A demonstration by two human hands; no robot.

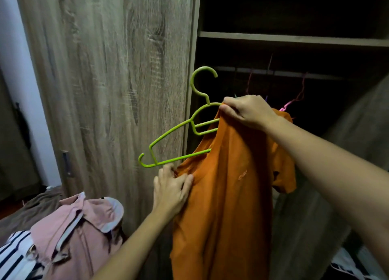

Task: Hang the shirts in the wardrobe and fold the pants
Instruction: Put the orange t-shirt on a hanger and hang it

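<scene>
An orange shirt (229, 191) hangs in front of the open wardrobe, half threaded onto a lime green plastic hanger (168, 136). The hanger's right arm is inside the shirt; its left arm and hook stick out to the left. My right hand (250, 111) pinches the shirt's collar together with the top of the hanger. My left hand (171, 189) grips the shirt's left shoulder fabric just below the hanger's bare left end. Inside the dark wardrobe runs a rail (280, 73) with pink hangers (294, 98) on it.
A closed wooden wardrobe door (109, 79) stands to the left of the opening, a shelf (294, 39) above the rail. A pink garment (80, 227) and a black-and-white striped garment (14, 256) lie piled at lower left. Another wooden panel (341, 174) slants at right.
</scene>
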